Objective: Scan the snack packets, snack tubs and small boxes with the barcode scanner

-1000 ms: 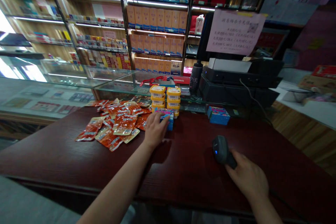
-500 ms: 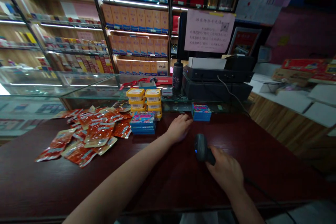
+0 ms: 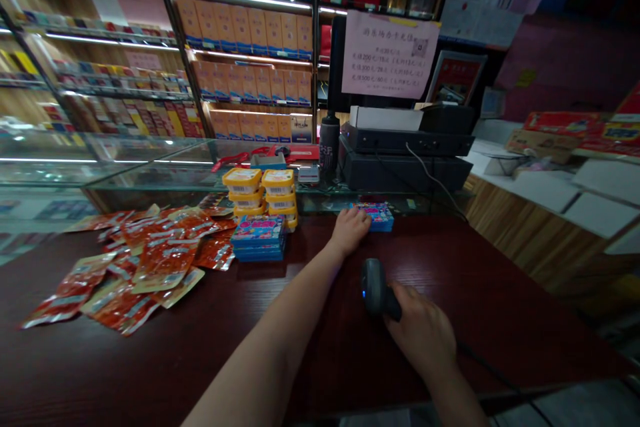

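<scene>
My left hand (image 3: pixel 350 229) reaches across the dark red counter (image 3: pixel 475 280) and closes over the left end of a small stack of blue packs (image 3: pixel 376 216) near the glass edge. My right hand (image 3: pixel 423 333) is wrapped round the handle of a black barcode scanner (image 3: pixel 374 288), whose blue light glows; its cable trails off to the right. A second, taller stack of blue packs (image 3: pixel 259 237) stands to the left, apart from both hands.
Red snack sachets (image 3: pixel 135 267) lie spread on the counter's left. Yellow-lidded tubs (image 3: pixel 261 195) are stacked behind the blue packs. A black register with printer (image 3: pixel 405 150) sits on the glass case (image 3: pixel 150 167). Shelves of boxed goods fill the back wall.
My left hand let go of the left stack of blue packs, moved right and now rests on the right-hand stack. My right hand kept the scanner, shifting slightly.
</scene>
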{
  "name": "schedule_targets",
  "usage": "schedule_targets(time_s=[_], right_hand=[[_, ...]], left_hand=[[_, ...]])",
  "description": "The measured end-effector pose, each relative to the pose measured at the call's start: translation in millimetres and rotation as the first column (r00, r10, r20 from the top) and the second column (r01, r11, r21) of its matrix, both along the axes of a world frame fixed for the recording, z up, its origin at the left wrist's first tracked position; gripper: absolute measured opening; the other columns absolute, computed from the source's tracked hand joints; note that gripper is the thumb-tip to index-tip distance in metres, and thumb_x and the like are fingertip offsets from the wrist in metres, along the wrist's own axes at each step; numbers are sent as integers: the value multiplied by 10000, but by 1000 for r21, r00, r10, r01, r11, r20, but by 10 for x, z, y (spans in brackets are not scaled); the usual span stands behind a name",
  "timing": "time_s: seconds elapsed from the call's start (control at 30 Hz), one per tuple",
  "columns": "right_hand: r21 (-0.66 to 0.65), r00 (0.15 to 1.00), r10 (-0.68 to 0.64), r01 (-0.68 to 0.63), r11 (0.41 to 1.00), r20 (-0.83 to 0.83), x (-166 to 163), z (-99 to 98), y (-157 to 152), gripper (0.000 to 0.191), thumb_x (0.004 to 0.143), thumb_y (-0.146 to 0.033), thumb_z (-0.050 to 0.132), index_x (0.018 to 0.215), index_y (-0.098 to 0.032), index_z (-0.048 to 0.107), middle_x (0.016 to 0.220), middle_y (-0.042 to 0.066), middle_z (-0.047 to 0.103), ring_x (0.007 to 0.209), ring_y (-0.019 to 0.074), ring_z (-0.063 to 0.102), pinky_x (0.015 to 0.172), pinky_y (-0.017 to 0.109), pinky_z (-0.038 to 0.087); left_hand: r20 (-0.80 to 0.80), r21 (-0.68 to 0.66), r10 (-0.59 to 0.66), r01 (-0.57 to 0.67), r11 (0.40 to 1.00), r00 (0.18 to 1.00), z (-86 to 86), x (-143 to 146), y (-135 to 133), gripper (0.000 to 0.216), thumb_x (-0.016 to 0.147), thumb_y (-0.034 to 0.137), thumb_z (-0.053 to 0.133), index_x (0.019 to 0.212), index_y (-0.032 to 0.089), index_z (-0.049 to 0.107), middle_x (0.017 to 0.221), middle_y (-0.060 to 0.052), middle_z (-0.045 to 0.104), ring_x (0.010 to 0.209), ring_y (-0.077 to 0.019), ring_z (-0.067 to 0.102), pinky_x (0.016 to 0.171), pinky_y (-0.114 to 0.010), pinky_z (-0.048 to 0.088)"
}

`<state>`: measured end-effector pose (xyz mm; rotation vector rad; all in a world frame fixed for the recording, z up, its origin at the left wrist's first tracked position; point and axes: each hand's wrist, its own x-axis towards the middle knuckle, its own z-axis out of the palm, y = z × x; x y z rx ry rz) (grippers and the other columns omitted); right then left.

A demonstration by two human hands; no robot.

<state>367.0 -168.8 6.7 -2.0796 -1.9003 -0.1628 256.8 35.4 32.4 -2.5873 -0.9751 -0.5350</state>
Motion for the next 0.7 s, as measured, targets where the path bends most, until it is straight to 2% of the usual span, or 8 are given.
schedule_targets(time_s=[0.1,0.23,0.3,0.4,0.47,0.57,0.63,0.7], right_hand=[[19,1000,13,-14,1000,5,3,-7,-5,295,809,-218,586,1103,-237,574,945,31,681,822,200,650,730,304,431],[61,1000,17,-18,998,16,15,-41,-13,263,820,-226,571,1082,-247,579,924,25,684,798,195,652,714,297,426],[73,999,24,-25,997,22,21,-50,-19,268,817,-221,572,1083,-251,576,928,23,685,795,196,654,701,296,424],[64,999,22,-24,998,34,26,-52,-27,271,829,-228,558,1099,-252,565,922,18,683,787,206,659,679,305,426],[51,999,17,-19,999,37,29,-52,-29,259,840,-234,545,1098,-252,561,919,17,683,776,205,661,666,306,425],[40,999,20,-22,999,46,26,-53,-31,251,838,-233,551,1088,-251,561,941,20,687,787,194,665,662,292,426],[30,998,16,-18,999,63,16,-49,-35,256,836,-236,556,1092,-243,558,952,23,688,790,199,668,652,293,428],[19,997,6,-7,1000,73,1,-30,-44,258,841,-244,552,1099,-234,558,959,26,691,783,206,671,635,295,429]], left_hand=[[-44,38,-6,8,999,999,107,-100,-53,230,907,174,413,983,163,630,1019,-141,614,995,-255,514,807,-402,386],[-53,48,0,2,999,999,219,-327,-132,178,865,163,481,958,174,632,990,-121,604,948,-240,500,750,-365,396],[34,73,19,-22,997,999,235,-505,-213,178,859,181,490,962,185,635,991,-112,597,939,-235,499,748,-356,407],[336,48,41,-60,997,941,188,-798,-424,207,842,188,499,983,206,649,985,-94,592,930,-220,512,781,-349,428],[607,-67,78,-47,997,791,111,-961,-613,193,819,207,532,963,213,661,935,-68,600,894,-197,537,785,-333,443],[898,-357,297,143,923,326,-40,-1125,-901,174,727,297,662,859,183,664,811,-33,636,753,-165,583,705,-300,476],[868,-479,493,378,793,66,-131,-1196,-1051,284,643,352,746,832,156,665,757,-35,668,679,-165,606,666,-305,493],[786,-483,613,537,691,-82,-190,-1248,-1151,366,573,362,802,828,135,670,763,-52,697,675,-173,630,677,-315,506]])
